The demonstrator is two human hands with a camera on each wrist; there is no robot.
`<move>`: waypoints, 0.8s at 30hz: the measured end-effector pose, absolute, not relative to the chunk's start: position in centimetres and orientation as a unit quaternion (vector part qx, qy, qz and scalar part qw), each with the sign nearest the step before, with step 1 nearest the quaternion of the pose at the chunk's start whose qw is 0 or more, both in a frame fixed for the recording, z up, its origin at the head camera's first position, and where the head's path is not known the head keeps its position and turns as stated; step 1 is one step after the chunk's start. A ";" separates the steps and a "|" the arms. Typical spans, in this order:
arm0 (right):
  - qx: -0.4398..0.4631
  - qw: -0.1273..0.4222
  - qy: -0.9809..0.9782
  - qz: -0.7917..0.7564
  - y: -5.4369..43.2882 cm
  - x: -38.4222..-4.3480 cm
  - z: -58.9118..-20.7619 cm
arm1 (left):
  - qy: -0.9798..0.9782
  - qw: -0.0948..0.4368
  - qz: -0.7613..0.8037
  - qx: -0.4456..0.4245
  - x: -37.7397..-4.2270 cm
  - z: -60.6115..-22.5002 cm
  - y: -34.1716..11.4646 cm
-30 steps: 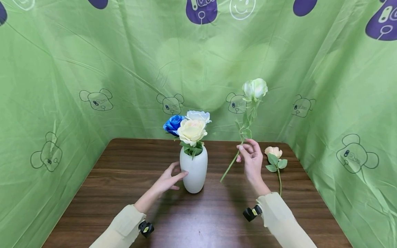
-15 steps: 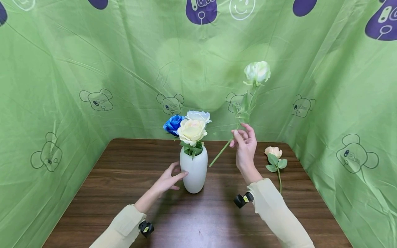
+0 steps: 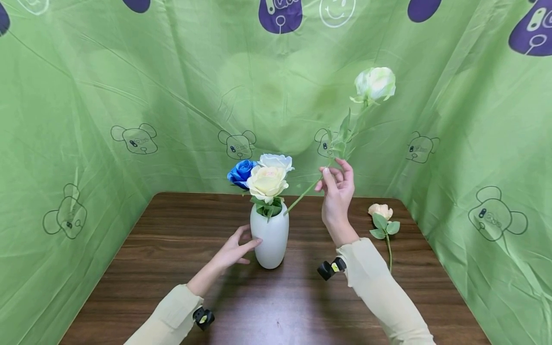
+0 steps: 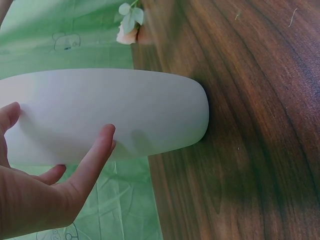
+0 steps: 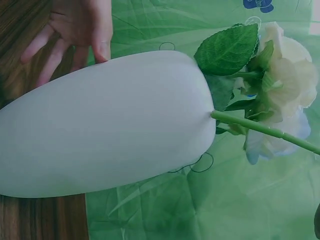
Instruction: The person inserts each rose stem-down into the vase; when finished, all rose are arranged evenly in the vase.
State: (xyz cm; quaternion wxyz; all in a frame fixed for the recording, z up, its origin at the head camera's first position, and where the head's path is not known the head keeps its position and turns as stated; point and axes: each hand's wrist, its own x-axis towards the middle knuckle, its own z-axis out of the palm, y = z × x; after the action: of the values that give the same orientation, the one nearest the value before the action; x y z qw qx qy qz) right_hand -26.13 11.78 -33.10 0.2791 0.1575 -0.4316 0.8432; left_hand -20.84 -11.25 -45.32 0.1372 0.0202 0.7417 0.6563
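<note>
My left hand (image 3: 235, 249) rests against the left side of a white vase (image 3: 269, 239), thumb and fingers spread rather than wrapped round it. The vase stands upright and holds a blue rose (image 3: 241, 173), a cream rose (image 3: 267, 183) and a pale bluish-white one behind. To its right, my right hand (image 3: 338, 194) pinches the green stem of a pale green-white rose (image 3: 375, 84), tilted with its bloom up to the right. The lower end of that stem (image 5: 260, 128) meets the vase's mouth at its right edge in the right wrist view.
A peach rose (image 3: 380, 211) with green leaves lies on the right of the dark wooden table (image 3: 172, 225). Green cloth with printed bear faces (image 3: 140, 139) hangs round the back and both sides.
My right hand has lifted and moved left with the green-white rose, bringing its stem end from beside the vase to the rim. The left hand and the vase have stayed put.
</note>
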 end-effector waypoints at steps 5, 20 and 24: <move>0.167 0.288 -0.445 0.832 11.0 -26.3 -32.7 | 0.741 0.139 0.656 0.021 -20.8 -45.2 -11.3; 0.192 0.236 -0.582 0.754 8.9 -25.4 -35.6 | 0.747 0.134 0.650 0.029 -20.8 -45.4 -11.2; 0.206 0.237 -0.619 0.720 8.6 -24.5 -35.4 | 0.744 0.131 0.654 0.027 -20.7 -45.2 -11.2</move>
State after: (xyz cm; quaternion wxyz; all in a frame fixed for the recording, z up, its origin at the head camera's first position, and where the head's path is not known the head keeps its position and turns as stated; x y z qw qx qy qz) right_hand -24.48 8.55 -35.44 0.2369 0.2060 -0.6190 0.7199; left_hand -20.72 -11.17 -45.20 0.1314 0.0266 0.7442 0.6544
